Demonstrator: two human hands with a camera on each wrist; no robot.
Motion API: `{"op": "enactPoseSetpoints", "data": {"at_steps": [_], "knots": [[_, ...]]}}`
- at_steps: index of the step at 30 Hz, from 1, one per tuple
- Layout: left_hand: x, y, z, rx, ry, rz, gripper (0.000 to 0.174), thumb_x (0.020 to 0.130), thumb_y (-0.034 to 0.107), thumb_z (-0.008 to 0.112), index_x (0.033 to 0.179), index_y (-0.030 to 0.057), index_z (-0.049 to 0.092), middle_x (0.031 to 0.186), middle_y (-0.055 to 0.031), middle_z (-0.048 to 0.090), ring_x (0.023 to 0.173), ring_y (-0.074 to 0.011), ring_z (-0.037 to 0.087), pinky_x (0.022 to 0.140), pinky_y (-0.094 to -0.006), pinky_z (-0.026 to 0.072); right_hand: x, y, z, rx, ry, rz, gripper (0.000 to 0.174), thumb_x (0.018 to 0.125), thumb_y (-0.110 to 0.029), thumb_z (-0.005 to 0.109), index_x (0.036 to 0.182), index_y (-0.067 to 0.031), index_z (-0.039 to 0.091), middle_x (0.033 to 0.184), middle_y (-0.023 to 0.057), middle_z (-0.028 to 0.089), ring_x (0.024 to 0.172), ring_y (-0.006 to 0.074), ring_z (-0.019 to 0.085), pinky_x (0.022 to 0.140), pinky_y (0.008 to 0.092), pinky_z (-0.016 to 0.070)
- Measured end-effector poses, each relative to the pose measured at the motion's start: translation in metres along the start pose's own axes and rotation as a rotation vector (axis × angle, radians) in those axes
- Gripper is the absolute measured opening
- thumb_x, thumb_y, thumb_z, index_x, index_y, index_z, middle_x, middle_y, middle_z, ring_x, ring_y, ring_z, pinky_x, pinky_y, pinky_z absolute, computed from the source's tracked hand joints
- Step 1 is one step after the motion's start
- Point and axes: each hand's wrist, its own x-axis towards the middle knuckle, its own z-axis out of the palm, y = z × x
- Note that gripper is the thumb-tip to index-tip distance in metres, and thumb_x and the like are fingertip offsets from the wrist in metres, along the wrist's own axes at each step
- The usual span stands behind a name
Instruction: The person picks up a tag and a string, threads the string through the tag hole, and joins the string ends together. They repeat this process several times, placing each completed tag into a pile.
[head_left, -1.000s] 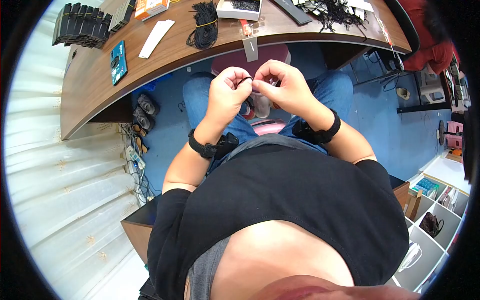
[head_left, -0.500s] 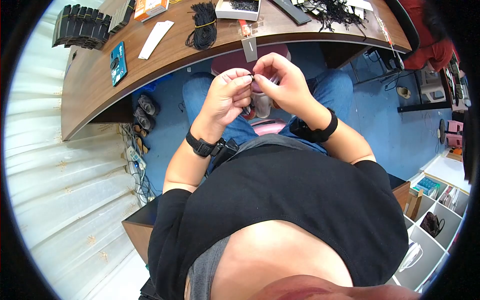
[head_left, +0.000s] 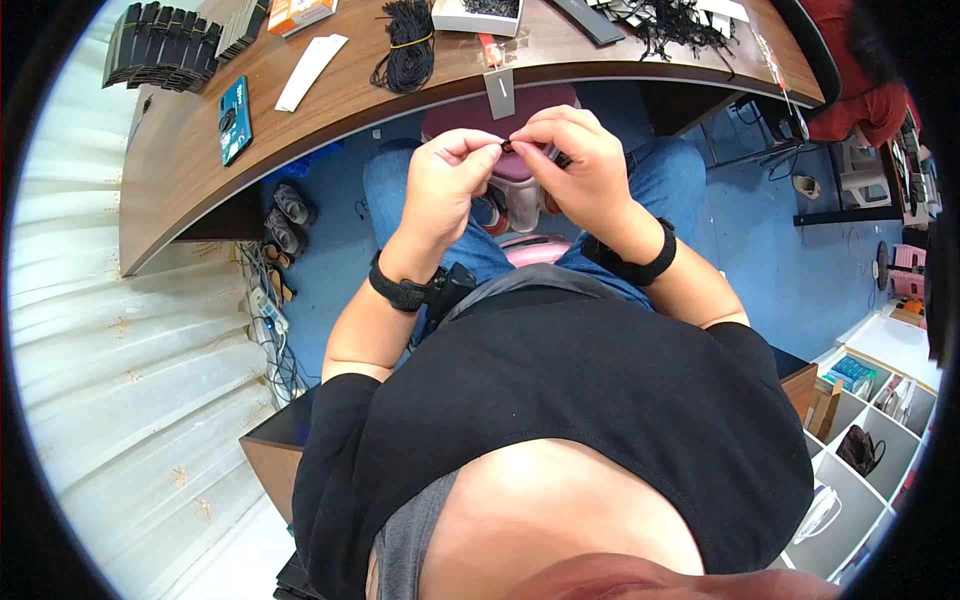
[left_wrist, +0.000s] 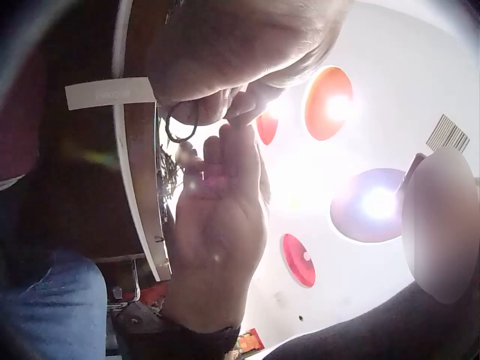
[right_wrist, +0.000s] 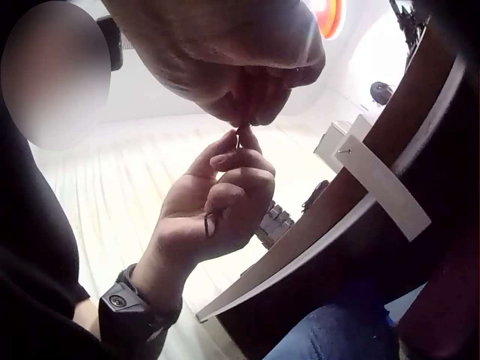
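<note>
Fingers [head_left: 470,146] of left hand [head_left: 440,195], right hand [head_left: 588,175]: both pinch one black cord loop [head_left: 508,147].

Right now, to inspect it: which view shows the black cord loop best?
Left wrist: the black cord loop hangs in outline beside the left hand. Head shows only a dark speck at the pinch; right wrist barely a sliver.

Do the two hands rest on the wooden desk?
No, the left hand and right hand meet above the lap, short of the desk, pinching a black cord.
</note>
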Motion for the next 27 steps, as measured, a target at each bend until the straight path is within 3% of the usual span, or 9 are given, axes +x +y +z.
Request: {"op": "enactPoseSetpoints", "data": {"at_steps": [2,4,7,10,16,19,22,26,27], "knots": [[-0.002,0.001,0.006,0.248,0.062,0.151,0.011,0.085,0.005,0.062,0.093,-0.0009,0.064,0.078,-0.0015,0.063,0.064,-0.0035,0.054,0.055,-0.0169,0.0422,-0.001,0.000,-0.001,-0.042,0.000,-0.033,0.011,0.070,-0.007,0.070,0.078,-0.0071,0.064,0.077,0.0052,0.062,0.073,0.0240,0.059,0.069,0.0323,0.0425],[-0.003,0.003,0.010,0.331,0.062,0.202,0.011,0.085,0.005,0.063,0.093,-0.0017,0.065,0.079,-0.0017,0.064,0.066,-0.0035,0.055,0.058,-0.0175,0.0438,-0.001,0.000,-0.003,-0.132,0.001,-0.120,0.011,0.070,-0.006,0.070,0.078,-0.0065,0.063,0.077,0.0050,0.062,0.073,0.0242,0.059,0.069,0.0327,0.0427],[-0.005,0.005,0.013,0.403,0.065,0.217,0.011,0.084,0.005,0.063,0.092,-0.0024,0.065,0.077,-0.0012,0.064,0.066,-0.0032,0.055,0.059,-0.0174,0.0439,-0.001,-0.002,-0.006,-0.098,0.012,-0.077,0.010,0.071,-0.004,0.069,0.079,-0.0055,0.063,0.077,0.0073,0.061,0.073,0.0246,0.059,0.068,0.0317,0.0439],[-0.006,0.005,0.014,0.475,0.057,0.235,0.012,0.084,0.006,0.063,0.093,-0.0024,0.066,0.075,-0.0007,0.064,0.066,-0.0029,0.055,0.059,-0.0170,0.0433,-0.005,-0.002,-0.011,0.187,-0.025,0.206,0.008,0.075,-0.004,0.068,0.081,-0.0046,0.063,0.078,0.0084,0.061,0.073,0.0201,0.059,0.068,0.0277,0.0447],[-0.006,0.007,0.016,0.506,0.061,0.247,0.011,0.084,0.006,0.064,0.092,-0.0023,0.066,0.074,-0.0004,0.064,0.065,-0.0025,0.054,0.058,-0.0169,0.0429,-0.020,0.008,-0.010,0.684,-0.043,0.628,0.009,0.086,-0.007,0.061,0.092,0.0000,0.059,0.085,0.0007,0.060,0.078,0.0069,0.053,0.071,0.0204,0.0438],[-0.003,0.004,0.013,0.451,0.051,0.238,0.010,0.084,0.005,0.064,0.091,-0.0023,0.066,0.074,-0.0004,0.063,0.065,-0.0025,0.054,0.058,-0.0170,0.0430,-0.023,0.011,-0.005,0.840,-0.009,0.693,0.011,0.087,-0.007,0.061,0.094,0.0015,0.058,0.089,0.0003,0.060,0.081,0.0060,0.052,0.072,0.0197,0.0437],[-0.004,0.004,0.012,0.416,0.039,0.230,0.010,0.084,0.005,0.064,0.090,-0.0022,0.065,0.075,-0.0008,0.063,0.066,-0.0026,0.054,0.059,-0.0171,0.0432,-0.021,0.007,-0.006,0.702,-0.049,0.597,0.012,0.092,-0.011,0.055,0.095,-0.0011,0.059,0.086,-0.0010,0.057,0.078,0.0043,0.051,0.069,0.0183,0.0412],[-0.003,0.006,0.011,0.426,0.071,0.251,0.011,0.085,0.005,0.064,0.093,-0.0013,0.065,0.076,0.0018,0.062,0.064,-0.0010,0.050,0.057,-0.0148,0.0371,-0.009,0.016,-0.015,0.642,-0.085,0.505,0.025,0.095,-0.018,0.048,0.107,0.0004,0.060,0.092,0.0035,0.061,0.080,0.0094,0.055,0.075,0.0230,0.0452],[-0.004,0.007,0.012,0.470,0.069,0.250,0.010,0.085,0.005,0.064,0.092,-0.0017,0.064,0.076,0.0007,0.062,0.065,-0.0020,0.052,0.058,-0.0159,0.0394,-0.004,0.015,-0.019,0.641,-0.076,0.507,0.026,0.095,-0.019,0.049,0.109,-0.0004,0.059,0.093,0.0034,0.061,0.080,0.0095,0.055,0.075,0.0235,0.0456]]}}
